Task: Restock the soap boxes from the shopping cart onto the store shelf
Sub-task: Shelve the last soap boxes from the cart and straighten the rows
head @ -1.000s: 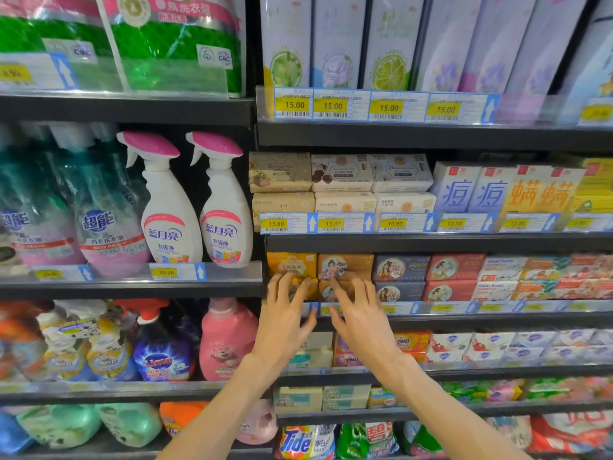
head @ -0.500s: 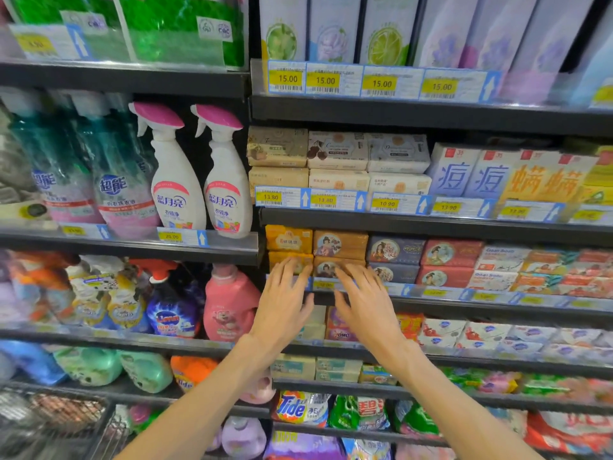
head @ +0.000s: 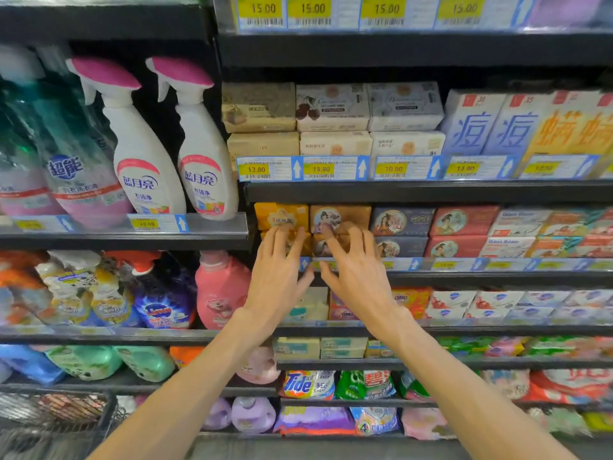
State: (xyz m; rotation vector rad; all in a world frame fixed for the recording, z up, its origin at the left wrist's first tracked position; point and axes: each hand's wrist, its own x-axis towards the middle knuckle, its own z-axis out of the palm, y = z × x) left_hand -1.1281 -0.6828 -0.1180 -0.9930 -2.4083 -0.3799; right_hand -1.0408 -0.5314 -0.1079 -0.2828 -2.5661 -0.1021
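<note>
Yellow soap boxes sat stacked on shelf | left hand, right hand spread open, fingertips on fronts | I judged a push could topple the stack backward.

Yellow soap box, tan portrait-printed box, navy box, red box, pink-capped white spray bottles

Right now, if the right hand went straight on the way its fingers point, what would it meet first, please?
The right hand would most likely meet the brown soap boxes; its fingertips look at or almost on them already.
</note>
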